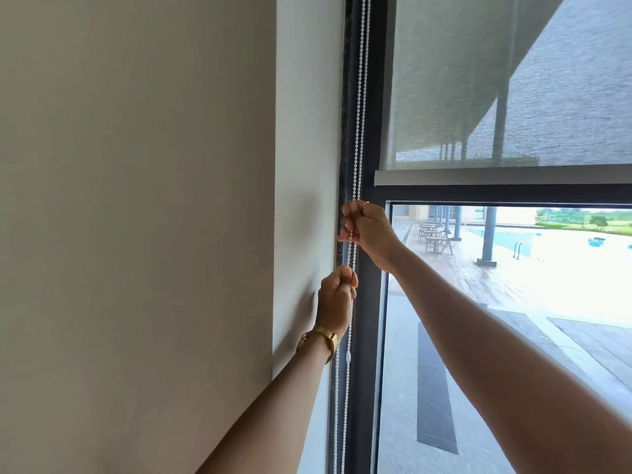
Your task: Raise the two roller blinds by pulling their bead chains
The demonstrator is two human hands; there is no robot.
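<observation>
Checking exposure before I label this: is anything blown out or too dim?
Head view: the pool deck outside is overexposed to near white; the wall is dim but even; both hands, left hand and right hand, and the bead chain are readable, slightly soft.

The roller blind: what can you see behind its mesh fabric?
Behind the roller blind, a building's overhang and columns show dimly through the weave; finer detail is veiled.

White chain [357, 131], grey woven blind [478, 80], black frame [371, 302], beige wall [136, 200], gold watch [323, 340], thin gold ring [366, 205].
</observation>
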